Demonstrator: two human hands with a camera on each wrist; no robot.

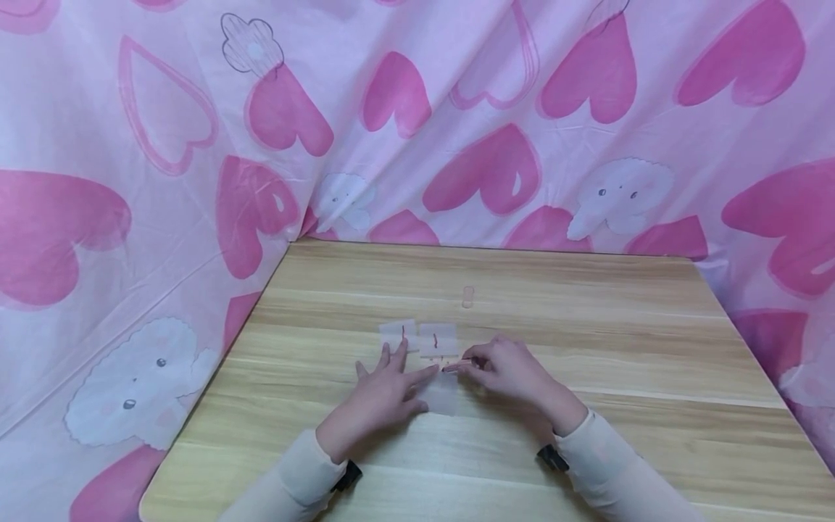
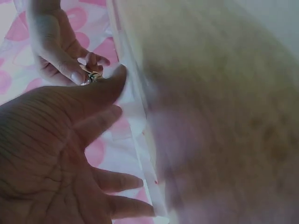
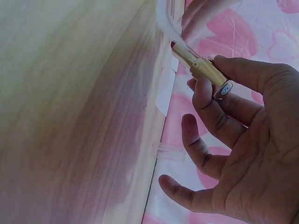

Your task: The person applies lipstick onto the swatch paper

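My right hand (image 1: pixel 512 368) pinches a gold lipstick (image 3: pixel 210 74) between thumb and fingers. Its dark red tip (image 3: pixel 174 44) is bare and points toward a small paper sheet (image 1: pixel 443 399) on the table; whether it touches cannot be told. Small red marks show near the top of that sheet. My left hand (image 1: pixel 381 395) lies spread, fingers straight, over the left part of this sheet. One of its fingertips rests on another white paper (image 1: pixel 391 333) bearing a red stroke. Beside that paper lies a further white sheet (image 1: pixel 446 331) with a wavy red line.
A clear, pinkish cap-like piece (image 1: pixel 467 296) lies farther back on the wooden table (image 1: pixel 587 304). Pink cloth (image 1: pixel 391 159) printed with hearts hangs behind the table and along its sides. Dark wrist bands (image 1: pixel 553 458) sit below both sleeves.
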